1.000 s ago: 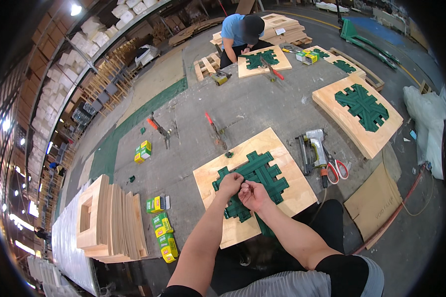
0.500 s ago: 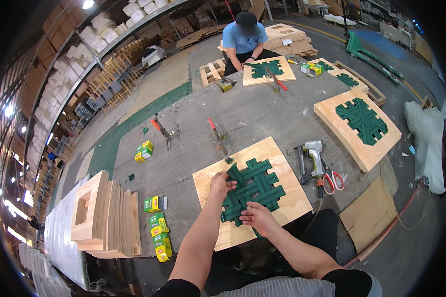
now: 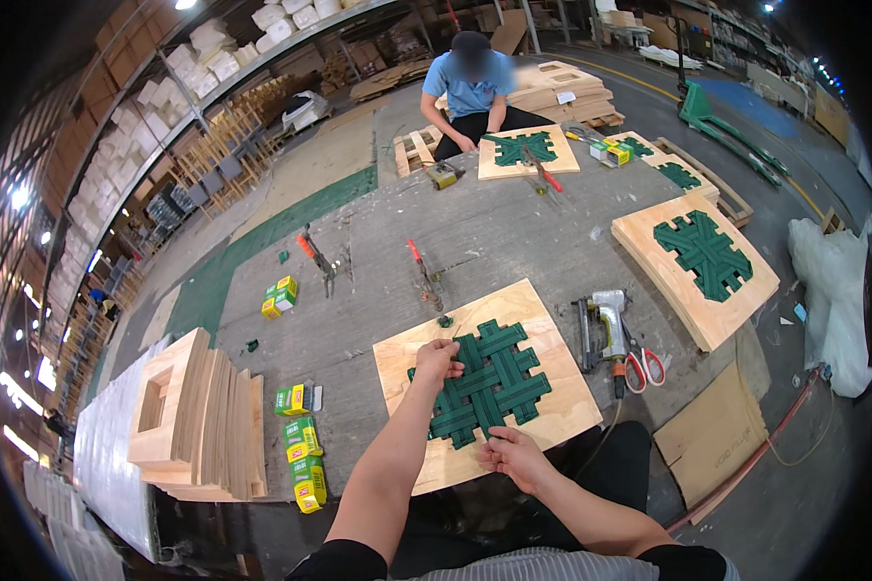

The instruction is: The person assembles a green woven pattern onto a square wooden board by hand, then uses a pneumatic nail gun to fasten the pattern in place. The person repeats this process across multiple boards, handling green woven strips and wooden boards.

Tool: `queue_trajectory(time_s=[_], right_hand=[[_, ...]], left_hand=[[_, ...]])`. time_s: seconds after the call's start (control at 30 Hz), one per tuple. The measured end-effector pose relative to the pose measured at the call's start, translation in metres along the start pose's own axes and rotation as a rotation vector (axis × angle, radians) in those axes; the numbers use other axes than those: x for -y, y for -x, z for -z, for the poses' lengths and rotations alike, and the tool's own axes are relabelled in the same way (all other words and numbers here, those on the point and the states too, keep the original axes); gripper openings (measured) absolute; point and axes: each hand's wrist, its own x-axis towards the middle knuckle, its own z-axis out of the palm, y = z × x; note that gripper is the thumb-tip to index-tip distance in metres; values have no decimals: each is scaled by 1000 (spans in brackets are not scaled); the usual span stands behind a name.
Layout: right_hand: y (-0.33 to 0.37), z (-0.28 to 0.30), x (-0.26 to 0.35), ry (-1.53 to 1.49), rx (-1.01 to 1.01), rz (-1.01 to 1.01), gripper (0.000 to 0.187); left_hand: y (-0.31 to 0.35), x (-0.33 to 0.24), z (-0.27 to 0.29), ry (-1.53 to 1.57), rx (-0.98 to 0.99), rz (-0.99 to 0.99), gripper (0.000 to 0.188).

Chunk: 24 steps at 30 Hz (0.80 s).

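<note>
A light plywood board (image 3: 552, 387) lies on the table in front of me, with interwoven dark green webbing straps (image 3: 489, 373) across its middle. My left hand (image 3: 439, 360) is at the upper left of the weave, its fingers closed on a strap end there. At the near edge of the weave, my right hand (image 3: 515, 459) has its fingers bent together at the end of another strap. Both grips are partly hidden by the fingers. Just beyond the board's far left edge sits a small green scrap (image 3: 445, 321).
A nail gun (image 3: 610, 329) and red-handled scissors (image 3: 645, 370) lie to the right. Stacked frames (image 3: 179, 397) and staple boxes (image 3: 302, 439) stand left. Red-handled pliers (image 3: 422, 271) lie beyond the board. Opposite, a person (image 3: 470, 92) sits at another board; finished-looking panels (image 3: 702, 254) are stacked right.
My right hand has drawn back off the weave toward me, to its near edge. My left hand stays at the upper left strap. The whole view has shifted slightly.
</note>
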Motion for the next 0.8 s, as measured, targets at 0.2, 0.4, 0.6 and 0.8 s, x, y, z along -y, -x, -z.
queue_trajectory(time_s=[0.2, 0.4, 0.6, 0.8], right_hand=[[3, 7, 9, 223, 15, 112, 31], [-81, -17, 89, 694, -198, 796, 15], [-124, -29, 108, 982, -157, 923, 18], [-127, -29, 105, 1082, -129, 932, 18]], left_hand=[[7, 9, 6, 13, 30, -16, 14], [23, 17, 7, 168, 52, -2, 17], [34, 26, 10, 228, 93, 17, 14], [35, 29, 14, 247, 94, 18, 14]])
